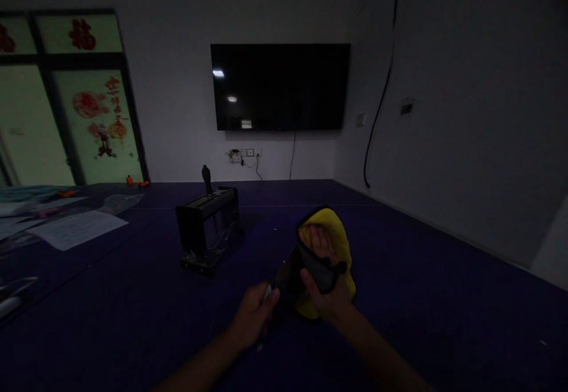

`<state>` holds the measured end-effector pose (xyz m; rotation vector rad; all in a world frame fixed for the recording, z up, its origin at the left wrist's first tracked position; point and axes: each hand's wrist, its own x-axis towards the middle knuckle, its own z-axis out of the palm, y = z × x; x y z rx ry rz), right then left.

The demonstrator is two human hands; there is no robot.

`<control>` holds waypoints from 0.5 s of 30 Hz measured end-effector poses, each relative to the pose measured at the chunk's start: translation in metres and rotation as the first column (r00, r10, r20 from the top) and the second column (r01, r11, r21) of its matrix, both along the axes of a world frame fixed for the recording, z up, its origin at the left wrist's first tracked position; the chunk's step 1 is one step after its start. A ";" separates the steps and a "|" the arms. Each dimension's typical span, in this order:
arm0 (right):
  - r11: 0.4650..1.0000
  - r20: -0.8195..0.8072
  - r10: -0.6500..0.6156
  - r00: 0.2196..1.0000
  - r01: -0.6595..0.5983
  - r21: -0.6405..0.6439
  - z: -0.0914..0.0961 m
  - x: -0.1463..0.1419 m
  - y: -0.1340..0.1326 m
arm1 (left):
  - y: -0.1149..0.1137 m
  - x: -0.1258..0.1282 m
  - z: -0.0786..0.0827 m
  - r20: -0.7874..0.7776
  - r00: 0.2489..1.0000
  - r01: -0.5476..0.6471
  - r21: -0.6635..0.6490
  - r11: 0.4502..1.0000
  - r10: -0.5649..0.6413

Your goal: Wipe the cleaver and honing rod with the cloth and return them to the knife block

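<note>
My left hand (pixel 252 316) is closed, thumb on top, round the handle of a dark tool (pixel 284 278). Dim light hides the tool's exact kind; a pale bit shows by the thumb, and its far end runs up against the cloth. A yellow and grey cleaning cloth (pixel 341 235) with black edging is gripped in my right hand (pixel 327 300), folded over so that the fingers lie against its yellow side and the thumb against the grey. Both hands are close together, low over the dark blue surface (pixel 266 238).
A black box-shaped device (pixel 208 226) with clear sides stands left of my hands, with a dark bottle-shaped object (pixel 206 179) by its top. Paper sheets (pixel 82 228) lie at the left. Beyond are a wall-mounted television (pixel 280 87) and a hanging black cable (pixel 380 111).
</note>
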<state>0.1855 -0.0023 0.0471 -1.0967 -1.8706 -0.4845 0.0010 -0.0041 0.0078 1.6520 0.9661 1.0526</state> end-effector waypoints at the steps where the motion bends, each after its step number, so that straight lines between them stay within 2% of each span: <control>1: 1.000 -0.026 -0.011 1.000 0.012 0.008 -0.001 0.000 0.001 | 0.000 0.000 0.000 0.010 1.000 -0.004 -0.010 1.000 0.004; 6: 0.993 -0.122 -0.095 0.988 0.103 0.056 0.001 0.007 0.006 | 0.004 0.000 -0.003 0.041 0.999 -0.028 -0.042 0.999 0.030; 15: 0.990 -0.006 -0.118 0.993 0.119 0.072 0.004 0.013 0.003 | 0.002 -0.002 -0.002 -0.015 0.999 0.040 0.011 0.999 -0.039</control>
